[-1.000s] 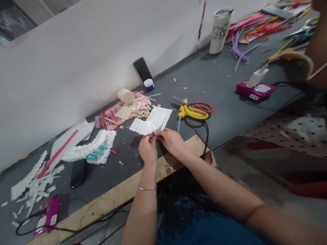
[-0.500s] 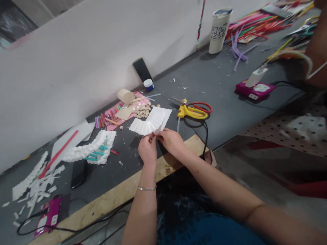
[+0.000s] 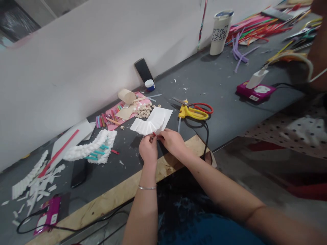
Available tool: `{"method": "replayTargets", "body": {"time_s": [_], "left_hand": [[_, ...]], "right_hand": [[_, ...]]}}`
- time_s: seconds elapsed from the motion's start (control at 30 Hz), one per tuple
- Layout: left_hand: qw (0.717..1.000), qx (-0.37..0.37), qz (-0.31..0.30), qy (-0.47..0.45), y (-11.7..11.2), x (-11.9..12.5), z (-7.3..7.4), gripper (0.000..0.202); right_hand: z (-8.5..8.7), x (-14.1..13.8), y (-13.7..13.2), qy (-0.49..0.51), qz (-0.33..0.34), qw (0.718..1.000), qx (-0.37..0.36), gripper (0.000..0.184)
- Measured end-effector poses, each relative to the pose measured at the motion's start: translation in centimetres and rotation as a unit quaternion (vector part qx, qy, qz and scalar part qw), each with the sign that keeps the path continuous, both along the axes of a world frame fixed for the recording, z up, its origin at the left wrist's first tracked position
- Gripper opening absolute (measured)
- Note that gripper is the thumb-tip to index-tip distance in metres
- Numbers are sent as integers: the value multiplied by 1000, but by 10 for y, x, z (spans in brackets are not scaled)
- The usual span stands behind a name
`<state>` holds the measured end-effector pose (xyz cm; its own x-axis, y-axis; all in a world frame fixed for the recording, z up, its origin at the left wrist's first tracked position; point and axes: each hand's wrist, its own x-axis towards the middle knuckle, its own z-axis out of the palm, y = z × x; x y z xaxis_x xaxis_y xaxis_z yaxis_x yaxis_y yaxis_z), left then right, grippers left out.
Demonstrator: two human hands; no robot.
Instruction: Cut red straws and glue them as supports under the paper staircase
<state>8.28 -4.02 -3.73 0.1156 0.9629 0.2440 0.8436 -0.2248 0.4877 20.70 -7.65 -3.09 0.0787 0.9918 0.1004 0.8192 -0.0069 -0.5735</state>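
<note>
My left hand (image 3: 148, 149) is closed in a pinch at the table's near side, with a small red strip (image 3: 154, 134) showing at its fingertips. Right beside it, my right hand (image 3: 172, 141) is pinched too; what lies between its fingers is hidden. Just beyond both hands, white folded strips spread like a fan (image 3: 146, 126) over a white sheet (image 3: 166, 117). Yellow-handled scissors (image 3: 192, 113) lie to the right, together with a red-handled pair (image 3: 208, 107). Left of my hands is a fluffy white piece (image 3: 89, 146) with teal sticks (image 3: 95, 156).
Pale beads (image 3: 143, 110) and coloured sticks (image 3: 103, 119) lie beyond the fan. A phone (image 3: 143, 69) leans on the wall behind a small jar (image 3: 150, 85). Purple power strips (image 3: 255, 91) sit at both sides. A tumbler (image 3: 221, 32) stands far right, near another person's arm (image 3: 318, 51).
The whole view has shifted very slightly. Both hands keep the same pinched pose at the fan's near edge; nothing has been let go or taken up.
</note>
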Motion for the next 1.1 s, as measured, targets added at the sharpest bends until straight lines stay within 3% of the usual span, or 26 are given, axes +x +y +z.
{"method": "replayTargets", "body": {"time_s": [1.1], "left_hand": [[1000,13,-11,2,1,-1,-2,27]], "right_hand": [[-4,-1,1,3,-6,1000,7,26]]}}
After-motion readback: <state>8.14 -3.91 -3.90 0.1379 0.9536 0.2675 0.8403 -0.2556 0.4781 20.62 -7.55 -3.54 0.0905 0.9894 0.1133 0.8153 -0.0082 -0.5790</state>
